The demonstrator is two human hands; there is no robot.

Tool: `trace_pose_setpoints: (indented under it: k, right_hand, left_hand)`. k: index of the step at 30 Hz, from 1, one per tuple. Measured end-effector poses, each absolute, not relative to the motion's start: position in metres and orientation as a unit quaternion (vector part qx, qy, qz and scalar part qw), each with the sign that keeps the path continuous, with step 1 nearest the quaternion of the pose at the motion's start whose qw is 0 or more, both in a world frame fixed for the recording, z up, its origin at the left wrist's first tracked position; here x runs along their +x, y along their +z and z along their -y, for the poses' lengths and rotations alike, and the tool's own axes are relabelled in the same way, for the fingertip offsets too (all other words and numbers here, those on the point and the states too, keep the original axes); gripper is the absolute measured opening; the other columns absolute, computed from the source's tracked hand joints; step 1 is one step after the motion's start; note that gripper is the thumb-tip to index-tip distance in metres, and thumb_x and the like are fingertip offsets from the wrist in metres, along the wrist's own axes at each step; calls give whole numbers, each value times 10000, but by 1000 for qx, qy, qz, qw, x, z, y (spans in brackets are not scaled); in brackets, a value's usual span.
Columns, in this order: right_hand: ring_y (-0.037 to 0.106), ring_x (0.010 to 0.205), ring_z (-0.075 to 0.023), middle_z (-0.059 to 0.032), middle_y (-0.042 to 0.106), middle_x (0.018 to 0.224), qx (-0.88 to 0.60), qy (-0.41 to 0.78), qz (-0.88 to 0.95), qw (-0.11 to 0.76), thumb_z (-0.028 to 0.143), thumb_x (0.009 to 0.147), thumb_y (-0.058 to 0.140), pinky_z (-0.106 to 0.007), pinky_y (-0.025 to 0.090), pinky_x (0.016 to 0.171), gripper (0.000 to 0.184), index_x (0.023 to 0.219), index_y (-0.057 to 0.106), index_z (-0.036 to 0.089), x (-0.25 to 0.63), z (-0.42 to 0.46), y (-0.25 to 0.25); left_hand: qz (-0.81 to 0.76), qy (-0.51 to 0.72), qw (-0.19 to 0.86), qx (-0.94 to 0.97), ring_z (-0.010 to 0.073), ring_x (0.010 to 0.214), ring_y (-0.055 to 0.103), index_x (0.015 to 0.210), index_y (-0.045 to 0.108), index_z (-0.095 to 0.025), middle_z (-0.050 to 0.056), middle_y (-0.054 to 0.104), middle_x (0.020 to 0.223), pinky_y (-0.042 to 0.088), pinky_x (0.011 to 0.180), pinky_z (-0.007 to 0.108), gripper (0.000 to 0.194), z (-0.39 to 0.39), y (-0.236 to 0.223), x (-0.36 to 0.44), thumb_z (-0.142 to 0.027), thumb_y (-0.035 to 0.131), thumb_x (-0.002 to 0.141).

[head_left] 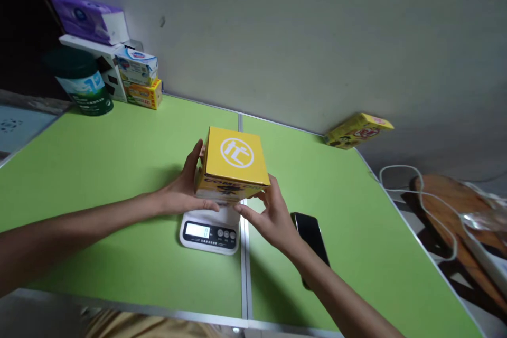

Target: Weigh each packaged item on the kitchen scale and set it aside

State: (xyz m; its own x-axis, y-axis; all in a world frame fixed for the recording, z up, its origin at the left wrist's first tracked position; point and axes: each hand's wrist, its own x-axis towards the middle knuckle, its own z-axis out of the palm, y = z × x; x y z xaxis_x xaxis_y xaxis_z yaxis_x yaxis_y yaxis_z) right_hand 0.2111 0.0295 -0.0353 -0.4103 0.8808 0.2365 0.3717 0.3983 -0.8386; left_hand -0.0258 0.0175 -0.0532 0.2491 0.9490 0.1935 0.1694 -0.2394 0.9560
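Note:
Between my two hands is a yellow cardboard box (236, 157) with a white circled character on its top and printing on its front. My left hand (186, 187) grips its left side, thumb along the lower front edge. On the right side, my right hand (271, 214) holds it near the lower corner. Beneath the box is a white kitchen scale (209, 229), its lit display reading 0. The box hides most of the scale's platform, and whether the two touch I cannot tell. A black phone (311, 235) lies beside my right forearm.
On the green table (130, 264), a dark green tub (89, 84), stacked small boxes (140, 76) and a purple tissue pack (89, 18) stand at the back left. A yellow packet (356, 132) leans on the wall. White cable (431, 206) hangs by a wooden stool (439, 195).

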Motion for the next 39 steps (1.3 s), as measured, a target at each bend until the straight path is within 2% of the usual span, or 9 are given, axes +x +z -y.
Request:
trace_pose_setpoints:
  k: [3, 5, 10, 13, 17, 21, 24, 31, 39]
  right_hand:
    - [491, 1273, -299, -122, 455, 1399, -405, 373, 775, 311, 520, 774, 723, -441, 562, 887, 812, 1435, 281, 355, 233, -44, -29]
    - [535, 1240, -303, -123, 412, 1456, -397, 395, 780, 281, 549, 752, 732, -440, 574, 865, 907, 1481, 217, 389, 244, -56, -26]
    - [578, 1210, -356, -134, 375, 1526, -367, 423, 799, 220, 603, 634, 795, -498, 591, 864, 1148, 1541, 133, 362, 239, -75, -26]
    - [587, 1206, -383, -125, 548, 1393, -345, 423, 809, 219, 604, 655, 775, -565, 560, 927, 1041, 1519, 274, 308, 222, -79, -29]
    - [665, 1070, -374, -62, 658, 1250, -343, 376, 819, 266, 525, 658, 783, -574, 597, 854, 885, 1444, 407, 369, 198, -93, -23]
    - [672, 1031, -371, -70, 691, 1167, -336, 360, 815, 305, 486, 635, 812, -590, 582, 864, 743, 1314, 552, 332, 142, -129, -11]
    - [660, 1048, -351, -110, 673, 1174, -334, 433, 769, 331, 545, 628, 803, -579, 576, 865, 812, 1328, 507, 264, 73, -160, -13]
    - [628, 1077, -306, -138, 490, 1390, -302, 471, 754, 345, 573, 572, 815, -480, 596, 848, 917, 1326, 385, 278, -67, -197, -39]
    - [548, 1185, -319, -162, 404, 1453, -271, 472, 783, 300, 577, 689, 743, -495, 544, 916, 970, 1441, 208, 278, -120, -216, -70]
  left_hand:
    - [-462, 385, 427, 675, 440, 1466, 164, 1507, -178, -381, 147, 33, 1636, 264, 1124, 691, 1350, -13, -49, -45, -452, 850, 635]
    - [-490, 364, 407, 680, 427, 1482, 41, 1513, -159, -380, 138, -54, 1635, 243, 1126, 697, 1333, -11, -49, -58, -455, 847, 641]
    - [-456, 345, 427, 701, 397, 1483, 109, 1519, -140, -369, 164, 64, 1630, 332, 1093, 680, 1291, -14, -64, -73, -416, 832, 672]
    - [-421, 374, 427, 708, 397, 1463, 220, 1541, -14, -367, 160, 192, 1609, 371, 1086, 655, 1225, -22, -73, -68, -391, 838, 661]
    - [-394, 413, 420, 705, 370, 1402, 381, 1537, 172, -292, 154, 359, 1545, 385, 1118, 585, 1048, -34, -68, -66, -403, 798, 704]
    - [-475, 510, 288, 657, 302, 1434, 340, 1508, 232, -238, 157, 358, 1538, 326, 1175, 507, 767, -44, -67, -89, -341, 625, 858]
    - [-560, 558, 181, 585, 274, 1487, 209, 1509, 171, -220, 165, 236, 1583, 225, 1212, 504, 718, -52, -84, -122, -218, 529, 887]
    - [-714, 559, 62, 416, 314, 1509, -53, 1510, 16, -155, 215, -6, 1609, -1, 1231, 519, 1020, -86, -122, -214, -51, 625, 698]
    - [-736, 556, 81, 378, 323, 1503, -83, 1495, 37, -161, 218, -47, 1608, 61, 1233, 537, 1015, -114, -133, -243, -25, 618, 675]
